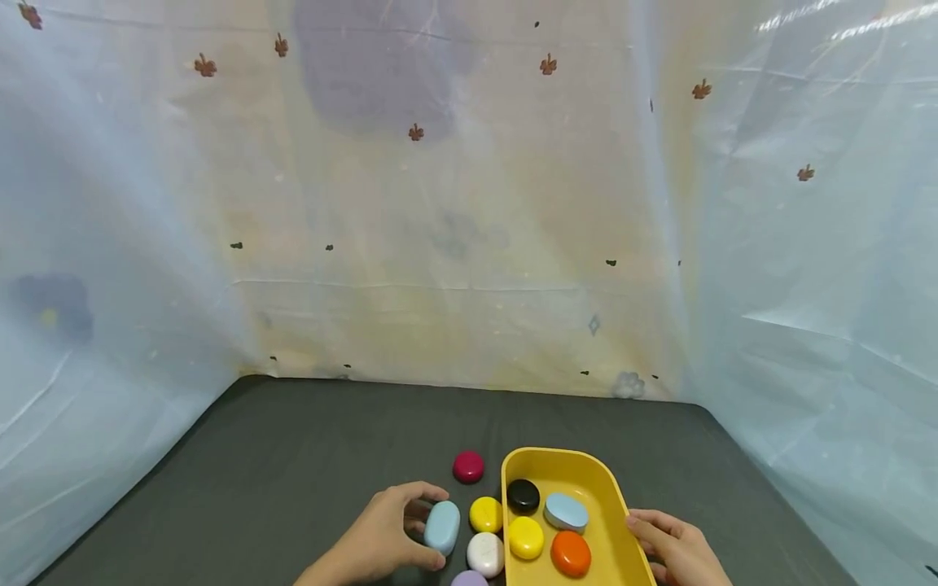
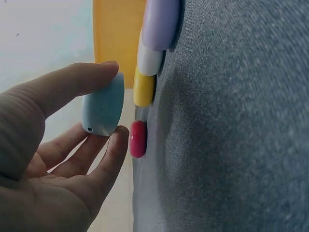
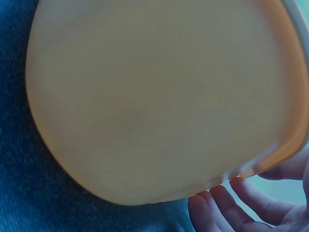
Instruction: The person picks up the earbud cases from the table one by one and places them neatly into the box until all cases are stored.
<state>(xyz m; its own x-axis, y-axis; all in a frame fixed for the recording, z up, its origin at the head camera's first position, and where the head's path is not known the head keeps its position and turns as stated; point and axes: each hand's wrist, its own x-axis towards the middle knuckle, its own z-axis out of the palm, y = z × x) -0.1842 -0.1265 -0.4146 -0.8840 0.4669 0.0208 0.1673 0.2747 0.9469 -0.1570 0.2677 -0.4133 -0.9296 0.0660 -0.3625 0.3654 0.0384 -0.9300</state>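
Observation:
My left hand (image 1: 394, 531) pinches a light blue rounded block (image 1: 442, 528) between thumb and fingertips. In the left wrist view the block (image 2: 103, 107) is held off the grey cloth, and a small dark hole shows near one corner. On the right, my right hand (image 1: 676, 544) grips the side rim of a yellow tray (image 1: 611, 505), thumb uppermost. Inside the tray lie a black piece (image 1: 523, 496), a light blue piece (image 1: 566, 512), a yellow piece (image 1: 525, 538) and an orange piece (image 1: 571, 553). The tray's outer face (image 3: 154, 106) fills most of the right wrist view.
Left of the tray, on the grey cloth (image 1: 308, 456), are a dark red piece (image 1: 468, 467), a yellow piece (image 1: 485, 514), a white piece (image 1: 485, 555) and a lilac piece (image 1: 469, 579), partly cut off. Patterned plastic sheeting (image 1: 469, 325) encloses the back and sides.

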